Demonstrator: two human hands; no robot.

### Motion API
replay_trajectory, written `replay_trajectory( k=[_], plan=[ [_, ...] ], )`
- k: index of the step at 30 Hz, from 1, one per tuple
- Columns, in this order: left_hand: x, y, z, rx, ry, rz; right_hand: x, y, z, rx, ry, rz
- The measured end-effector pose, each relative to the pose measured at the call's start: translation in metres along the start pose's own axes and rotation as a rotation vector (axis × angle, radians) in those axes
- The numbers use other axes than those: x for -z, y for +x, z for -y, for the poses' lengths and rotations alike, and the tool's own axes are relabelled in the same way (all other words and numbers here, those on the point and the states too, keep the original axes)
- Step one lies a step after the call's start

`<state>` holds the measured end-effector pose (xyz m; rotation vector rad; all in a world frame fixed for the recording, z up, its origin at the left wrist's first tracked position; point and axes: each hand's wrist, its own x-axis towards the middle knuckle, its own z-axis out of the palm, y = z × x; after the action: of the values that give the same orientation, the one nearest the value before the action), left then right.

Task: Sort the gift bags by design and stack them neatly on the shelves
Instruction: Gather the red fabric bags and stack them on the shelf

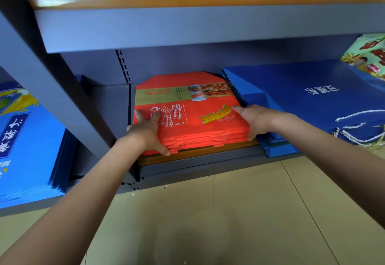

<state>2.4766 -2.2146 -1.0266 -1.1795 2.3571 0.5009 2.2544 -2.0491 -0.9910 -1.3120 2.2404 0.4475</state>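
A stack of flat red gift bags (193,119) with white script and a food picture lies on the lower grey shelf (200,162). My left hand (149,132) grips the stack's near left corner, fingers on top and thumb along the front edge. My right hand (253,120) clasps its right side, pressed between the red stack and a pile of dark blue gift bags (308,98) lying just to the right. Those blue bags carry white characters and white rope handles (358,131).
A grey shelf upright (62,102) slants down left of my left hand. Beyond it lies a stack of light blue bags (31,150). A green and red patterned bag (368,54) sits at the far right. An upper shelf (187,25) hangs overhead. Beige floor tiles (229,223) spread below.
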Motion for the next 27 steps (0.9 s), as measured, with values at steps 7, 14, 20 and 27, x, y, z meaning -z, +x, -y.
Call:
replay_trajectory(
  k=[7,14,20,27],
  plan=[
    [0.000,-0.003,0.000,0.043,-0.053,0.034,-0.027,-0.001,-0.003,-0.022,0.084,-0.058],
    [-0.005,-0.006,-0.002,0.045,-0.084,0.056,-0.015,0.001,-0.004,-0.013,0.124,-0.104],
    [-0.011,-0.008,0.002,0.055,-0.048,-0.022,-0.027,0.002,-0.003,0.007,0.065,-0.153],
    [-0.013,-0.004,0.004,0.051,-0.019,-0.023,-0.019,-0.011,-0.019,0.078,0.278,-0.096]
  ],
)
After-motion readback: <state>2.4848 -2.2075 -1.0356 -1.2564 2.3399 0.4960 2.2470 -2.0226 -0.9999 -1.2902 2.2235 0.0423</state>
